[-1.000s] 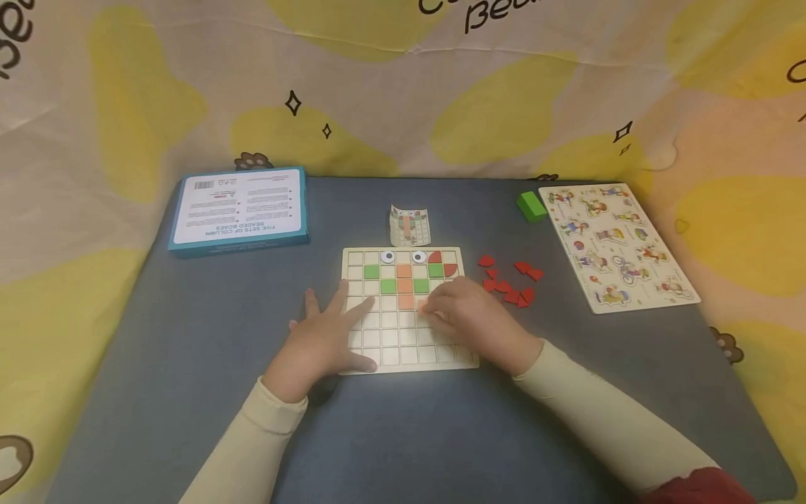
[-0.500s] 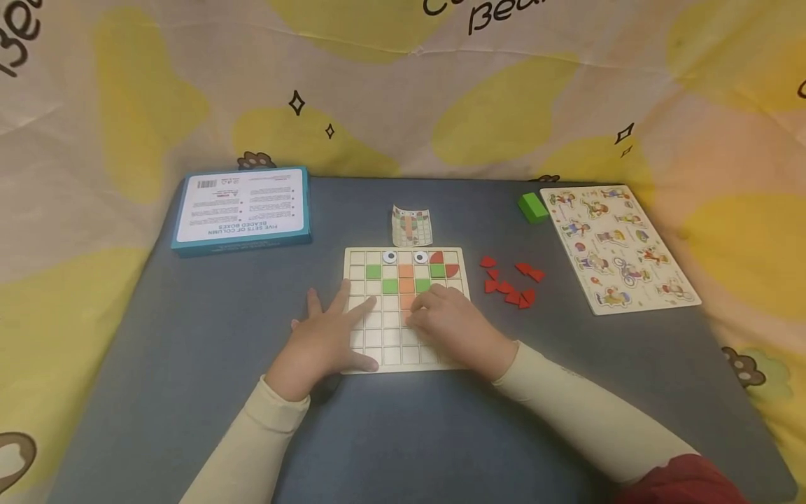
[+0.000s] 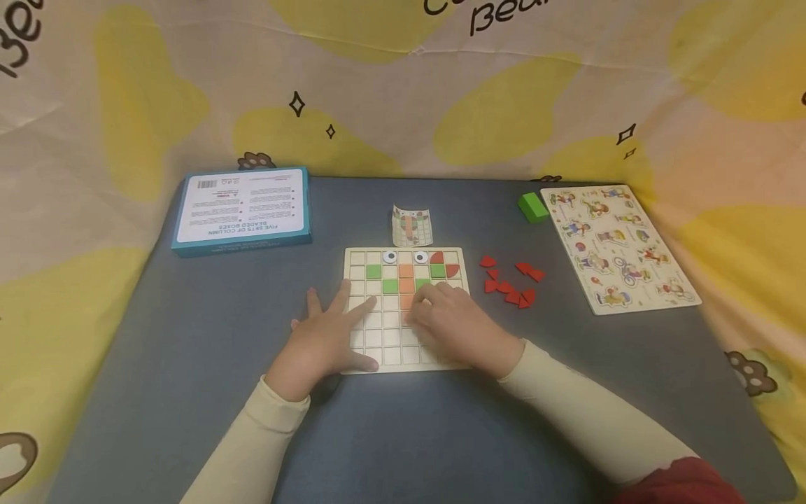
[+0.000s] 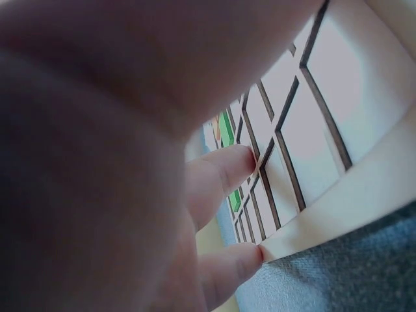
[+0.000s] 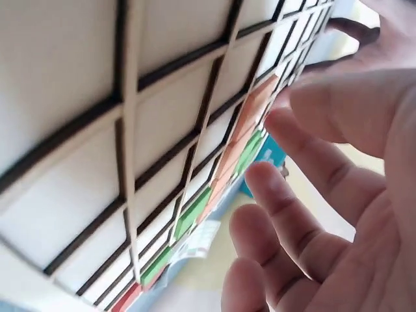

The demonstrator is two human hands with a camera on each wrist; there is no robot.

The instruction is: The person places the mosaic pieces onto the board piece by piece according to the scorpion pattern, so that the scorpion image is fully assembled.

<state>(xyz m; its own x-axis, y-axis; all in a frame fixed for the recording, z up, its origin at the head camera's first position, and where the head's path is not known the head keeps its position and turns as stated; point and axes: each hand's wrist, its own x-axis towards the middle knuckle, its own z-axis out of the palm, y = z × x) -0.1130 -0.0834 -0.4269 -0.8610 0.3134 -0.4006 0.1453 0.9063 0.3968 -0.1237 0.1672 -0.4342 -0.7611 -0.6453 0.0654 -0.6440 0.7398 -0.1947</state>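
Note:
A pale wooden grid board (image 3: 392, 355) lies on the table, with green square tiles (image 3: 373, 271), a column of orange tiles (image 3: 406, 285), round eye pieces (image 3: 390, 257) and red quarter-round pieces (image 3: 437, 257) in its upper cells. My left hand (image 3: 324, 339) rests spread on the board's left edge, fingertips touching it in the left wrist view. My right hand (image 3: 456, 322), thumb and index finger together, pinches an orange square tile (image 3: 406, 318) at the lower end of the orange column. The fingers hide most of that tile and several cells.
Several loose red pieces (image 3: 506, 287) lie right of the board. A small pattern card (image 3: 412, 227) stands behind it. A blue-edged box (image 3: 242, 210) is at back left; a green block (image 3: 533, 208) and a picture puzzle board (image 3: 620, 248) are at right.
My right hand has moved left with the orange tile, from beside the orange column to its lower end, where it now stays. My left hand keeps its place on the board.

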